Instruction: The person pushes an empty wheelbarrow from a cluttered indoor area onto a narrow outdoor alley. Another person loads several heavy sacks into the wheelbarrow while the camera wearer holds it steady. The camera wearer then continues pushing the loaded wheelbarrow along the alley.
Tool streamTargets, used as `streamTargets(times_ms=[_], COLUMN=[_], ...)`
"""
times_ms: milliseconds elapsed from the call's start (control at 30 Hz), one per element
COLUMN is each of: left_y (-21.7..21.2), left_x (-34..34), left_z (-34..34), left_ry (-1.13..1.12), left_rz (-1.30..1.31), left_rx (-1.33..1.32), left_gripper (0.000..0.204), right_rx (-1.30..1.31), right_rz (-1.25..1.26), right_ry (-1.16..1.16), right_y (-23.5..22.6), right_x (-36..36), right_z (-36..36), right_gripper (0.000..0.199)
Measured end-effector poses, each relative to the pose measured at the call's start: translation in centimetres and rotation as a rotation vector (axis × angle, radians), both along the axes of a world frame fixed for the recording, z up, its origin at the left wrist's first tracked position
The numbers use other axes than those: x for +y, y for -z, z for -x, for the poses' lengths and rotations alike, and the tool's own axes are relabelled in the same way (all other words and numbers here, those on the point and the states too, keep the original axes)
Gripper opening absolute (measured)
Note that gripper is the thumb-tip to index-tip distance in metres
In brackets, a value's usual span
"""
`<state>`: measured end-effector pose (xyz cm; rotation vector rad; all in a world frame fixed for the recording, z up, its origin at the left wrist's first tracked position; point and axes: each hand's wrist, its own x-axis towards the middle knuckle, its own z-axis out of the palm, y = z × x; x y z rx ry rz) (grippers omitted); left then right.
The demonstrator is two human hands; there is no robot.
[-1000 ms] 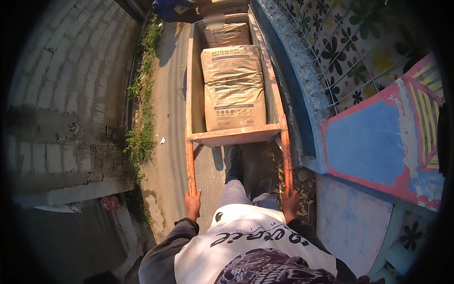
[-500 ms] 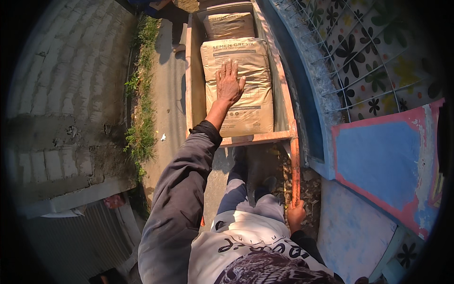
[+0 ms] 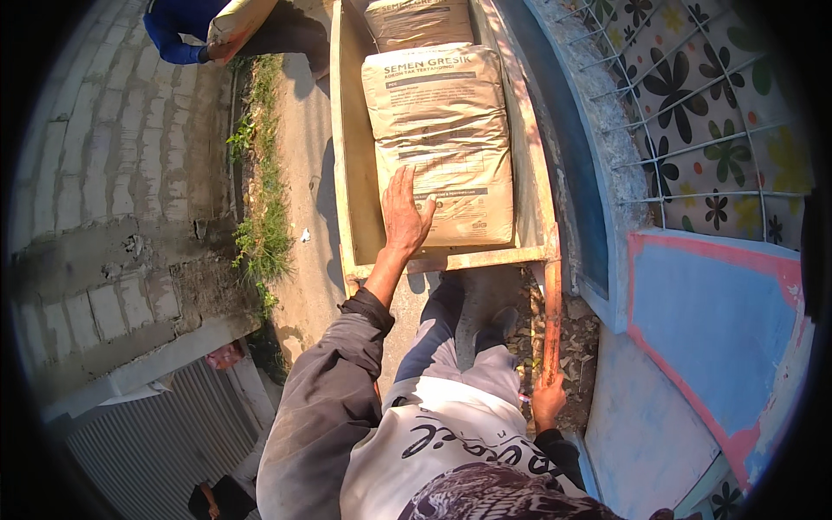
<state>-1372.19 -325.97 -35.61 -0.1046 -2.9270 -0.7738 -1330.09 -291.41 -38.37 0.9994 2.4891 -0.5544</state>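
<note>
A brown paper cement bag (image 3: 440, 130) lies in a long cart (image 3: 458, 259) with orange-brown sides. Behind it, farther up the cart, sits a second cement bag (image 3: 420, 23). My left hand (image 3: 406, 212), fingers straight and holding nothing, is over the near left corner of the closer bag; whether it touches the paper I cannot tell. Low on the right, my right hand (image 3: 547, 402) is wrapped round the orange cart handle (image 3: 552, 321).
At the upper left a co-worker in a blue sleeve (image 3: 165, 39) carries another bag (image 3: 238, 28). A block wall (image 3: 104, 156) and grass strip (image 3: 264, 199) run along the left. A blue and pink wall (image 3: 715, 303) and metal grille (image 3: 667, 130) flank the right.
My left hand has drawn back from the middle of the bag toward its near left corner. The co-worker has come farther into view with a bag. My right hand stays on the handle.
</note>
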Motion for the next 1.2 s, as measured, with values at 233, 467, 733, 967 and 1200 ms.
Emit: streamTargets(times_ms=[233,467,733,967,1200], left_y=[0.6,3.0,8.6,4.9,-0.2], left_x=[-0.4,7.1,3.7,-4.3,-11.5], left_z=[-1.6,17.5,17.9,-3.2,-32.0], left_ry=[0.031,0.369,0.400,-0.027,-0.663], left_rz=[0.166,0.419,0.719,0.271,0.207], left_rx=[-0.041,0.330,0.076,-0.034,-0.486], left_gripper=[0.078,0.072,0.051,0.071,0.102], right_rx=[-0.005,-0.044,-0.069,0.040,-0.001], right_rz=[-0.014,-0.041,-0.072,-0.045,-0.022], right_ry=[-0.044,-0.051,-0.009,-0.055,-0.114], right_y=[1.0,2.0,3.7,2.6,1.7], right_x=[0.9,1.6,0.8,1.3,2.4], right_z=[0.0,-1.2,-2.5,-1.5,-1.5], right_gripper=[0.034,0.043,0.042,0.039,0.041])
